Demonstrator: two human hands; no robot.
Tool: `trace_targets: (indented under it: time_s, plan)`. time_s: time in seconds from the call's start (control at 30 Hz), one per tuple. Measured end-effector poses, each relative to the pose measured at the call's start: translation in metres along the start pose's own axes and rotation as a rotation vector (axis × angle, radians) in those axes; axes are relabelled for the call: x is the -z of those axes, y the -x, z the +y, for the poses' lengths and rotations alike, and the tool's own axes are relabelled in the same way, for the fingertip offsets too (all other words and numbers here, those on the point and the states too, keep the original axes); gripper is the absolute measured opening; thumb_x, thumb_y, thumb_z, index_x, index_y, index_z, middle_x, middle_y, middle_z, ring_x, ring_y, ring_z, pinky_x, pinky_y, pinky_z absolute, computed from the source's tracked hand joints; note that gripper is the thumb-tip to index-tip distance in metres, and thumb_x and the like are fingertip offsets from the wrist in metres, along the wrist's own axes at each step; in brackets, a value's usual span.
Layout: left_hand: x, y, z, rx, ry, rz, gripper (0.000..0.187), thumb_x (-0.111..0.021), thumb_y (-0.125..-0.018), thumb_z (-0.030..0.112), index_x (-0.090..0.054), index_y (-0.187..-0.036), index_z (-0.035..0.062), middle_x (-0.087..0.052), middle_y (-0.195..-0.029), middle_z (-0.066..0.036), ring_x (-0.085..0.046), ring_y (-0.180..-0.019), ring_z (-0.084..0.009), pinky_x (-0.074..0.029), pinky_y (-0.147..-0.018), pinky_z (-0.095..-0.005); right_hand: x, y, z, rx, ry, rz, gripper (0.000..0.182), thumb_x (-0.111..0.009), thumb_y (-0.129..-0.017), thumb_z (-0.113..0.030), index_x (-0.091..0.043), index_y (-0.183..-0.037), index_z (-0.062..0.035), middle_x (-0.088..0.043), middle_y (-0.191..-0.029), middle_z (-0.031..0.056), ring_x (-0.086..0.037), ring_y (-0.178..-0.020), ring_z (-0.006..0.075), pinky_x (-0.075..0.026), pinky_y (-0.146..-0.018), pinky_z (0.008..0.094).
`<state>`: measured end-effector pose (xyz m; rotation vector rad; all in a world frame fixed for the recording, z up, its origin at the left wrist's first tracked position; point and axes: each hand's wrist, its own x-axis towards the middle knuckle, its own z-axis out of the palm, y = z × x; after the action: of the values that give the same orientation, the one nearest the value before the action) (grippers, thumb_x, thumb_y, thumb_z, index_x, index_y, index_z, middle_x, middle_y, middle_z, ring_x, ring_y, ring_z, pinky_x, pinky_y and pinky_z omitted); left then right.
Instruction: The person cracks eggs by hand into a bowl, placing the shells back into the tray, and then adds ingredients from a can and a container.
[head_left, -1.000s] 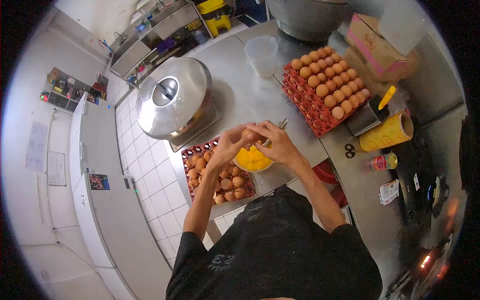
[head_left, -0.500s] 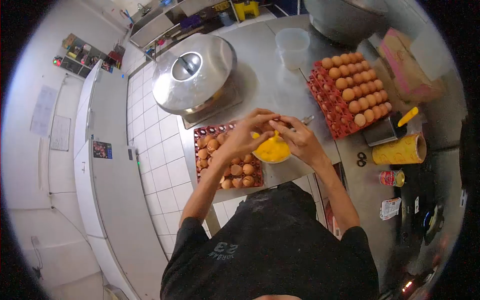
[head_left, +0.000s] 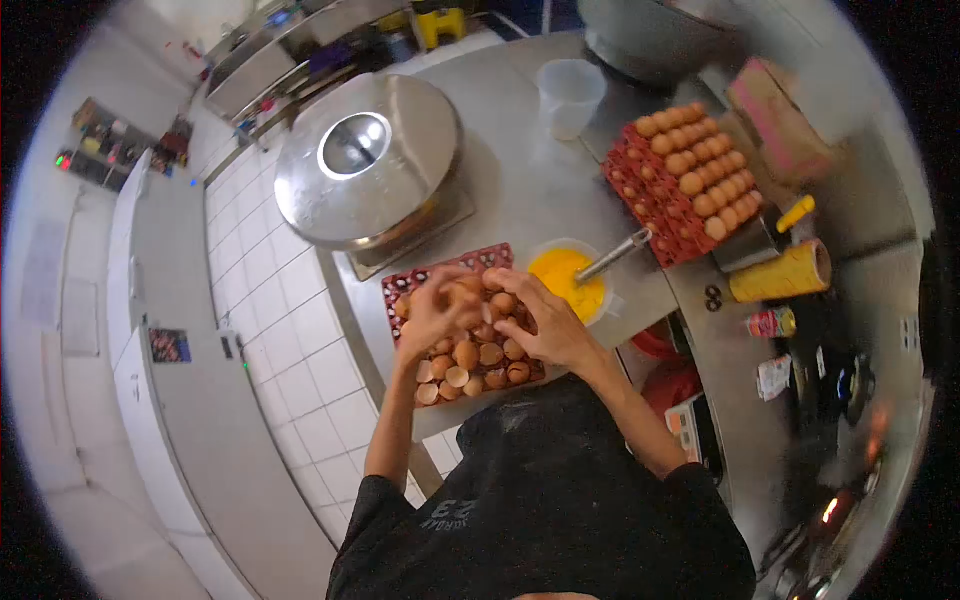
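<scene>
Over the red egg tray (head_left: 494, 255) hovers my left hand (head_left: 437, 315), its curved fingers smeared by motion. Beside it, my right hand (head_left: 552, 325) is open, thumb and fingers spread apart above the eggshells. Cracked, hollow eggshells (head_left: 457, 377) fill much of this tray, some turned with their inside up. To the right of the tray stands a bowl (head_left: 616, 302) of yellow beaten egg (head_left: 560, 270). A metal-handled utensil (head_left: 620, 252) leans in the bowl, its lower end hidden in the egg.
A large domed metal lid (head_left: 410, 190) covers a pan at the back left. Whole brown eggs (head_left: 705, 170) sit in stacked red trays (head_left: 640, 215) at the right. Behind stand a translucent plastic jug (head_left: 572, 95) and a big pot (head_left: 650, 45). A yellow wrap roll (head_left: 780, 272) lies far right.
Both hands have moved from above the bowl leftward to the shell tray and come apart. The bowl and its utensil now show uncovered. The camera view has shifted slightly.
</scene>
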<state>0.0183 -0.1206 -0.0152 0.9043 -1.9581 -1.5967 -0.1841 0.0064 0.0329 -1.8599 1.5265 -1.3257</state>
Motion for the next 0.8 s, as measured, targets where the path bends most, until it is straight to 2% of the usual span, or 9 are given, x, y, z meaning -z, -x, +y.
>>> trace_targets:
  time_s: [0.1, 0.13, 0.23, 0.3, 0.37, 0.5, 0.67, 0.73, 0.8]
  plan:
    - [0.021, -0.023, -0.021, -0.109, 0.054, 0.138, 0.037, -0.065, -0.087, -0.004, -0.056, -0.122, 0.0030, -0.063, -0.118, -0.009, -0.063, -0.107, -0.0164, -0.053, -0.092, -0.0313, 0.020, 0.012, -0.010, -0.247, 0.066, 0.267, 0.032, -0.071, -0.090, -0.012, -0.062, -0.119, -0.0035, -0.065, -0.111, 0.0136, -0.062, -0.101, 0.0302, -0.052, -0.083, 0.0389]
    - [0.026, -0.030, -0.034, -0.072, 0.047, 0.120, 0.037, -0.065, -0.087, -0.001, -0.054, -0.123, 0.0033, -0.063, -0.120, -0.009, -0.063, -0.107, -0.0170, -0.054, -0.091, -0.0327, 0.024, 0.024, 0.001, -0.287, 0.126, 0.479, 0.019, -0.068, -0.092, -0.012, -0.065, -0.108, -0.0031, -0.065, -0.104, 0.0127, -0.061, -0.093, 0.0275, -0.051, -0.079, 0.0371]
    - [0.037, -0.049, -0.094, -0.073, 0.000, 0.075, 0.040, -0.067, -0.086, 0.006, -0.053, -0.123, 0.0039, -0.063, -0.124, -0.011, -0.063, -0.112, -0.0209, -0.053, -0.092, -0.0370, 0.050, 0.060, 0.039, -0.480, 0.439, 0.678, 0.020, -0.068, -0.093, -0.016, -0.065, -0.108, -0.0045, -0.066, -0.103, 0.0142, -0.063, -0.089, 0.0307, -0.051, -0.081, 0.0417]
    - [0.034, -0.049, -0.097, -0.116, -0.303, 0.068, 0.043, -0.070, -0.085, 0.010, -0.054, -0.124, 0.0037, -0.062, -0.129, -0.011, -0.062, -0.116, -0.0237, -0.051, -0.094, -0.0360, 0.055, 0.081, 0.073, -0.426, 0.667, 0.670, 0.026, -0.069, -0.092, -0.026, -0.066, -0.106, -0.0044, -0.068, -0.103, 0.0182, -0.065, -0.089, 0.0352, -0.051, -0.082, 0.0458]
    - [0.030, -0.045, -0.082, -0.241, -0.366, 0.138, 0.043, -0.070, -0.086, 0.010, -0.055, -0.127, 0.0042, -0.060, -0.133, -0.011, -0.059, -0.120, -0.0258, -0.049, -0.097, -0.0356, 0.063, 0.096, 0.094, -0.723, 0.417, 0.270, 0.043, -0.071, -0.089, -0.043, -0.069, -0.102, -0.0022, -0.070, -0.099, 0.0227, -0.066, -0.089, 0.0391, -0.051, -0.080, 0.0495]
    - [0.007, -0.024, -0.052, -0.154, -0.032, 0.311, 0.037, -0.067, -0.093, 0.009, -0.057, -0.129, 0.0050, -0.060, -0.131, -0.011, -0.058, -0.122, -0.0241, -0.050, -0.093, -0.0343, 0.090, 0.088, 0.129, -0.771, 0.231, -0.185, 0.049, -0.068, -0.085, -0.043, -0.069, -0.086, 0.0057, -0.066, -0.073, 0.0259, -0.067, -0.068, 0.0326, -0.051, -0.063, 0.0470]
    - [-0.062, 0.020, -0.016, -0.230, -0.113, 0.418, 0.032, -0.061, -0.099, 0.016, -0.056, -0.126, -0.0002, -0.060, -0.127, -0.014, -0.060, -0.114, -0.0239, -0.049, -0.092, -0.0320, 0.065, 0.109, 0.132, -0.717, 0.172, 0.084, 0.044, -0.066, -0.084, -0.037, -0.066, -0.079, 0.0064, -0.060, -0.063, 0.0247, -0.064, -0.060, 0.0310, -0.049, -0.057, 0.0476]
    - [-0.099, 0.037, -0.015, -0.218, -0.149, 0.532, 0.031, -0.059, -0.101, 0.021, -0.058, -0.122, -0.0016, -0.062, -0.121, -0.015, -0.061, -0.107, -0.0234, -0.048, -0.091, -0.0333, 0.073, 0.119, 0.114, -0.946, 0.066, 0.033, 0.040, -0.070, -0.080, -0.033, -0.070, -0.085, 0.0063, -0.069, -0.081, 0.0297, -0.070, -0.075, 0.0391, -0.054, -0.071, 0.0497]
    - [-0.153, 0.039, 0.007, -0.200, -0.021, 0.509, 0.028, -0.058, -0.102, 0.020, -0.058, -0.119, -0.0028, -0.062, -0.112, -0.013, -0.059, -0.099, -0.0213, -0.048, -0.089, -0.0349, 0.086, 0.163, 0.107, -0.874, 0.072, 0.218, 0.039, -0.069, -0.080, -0.033, -0.070, -0.085, 0.0054, -0.069, -0.082, 0.0285, -0.071, -0.078, 0.0398, -0.054, -0.073, 0.0505]
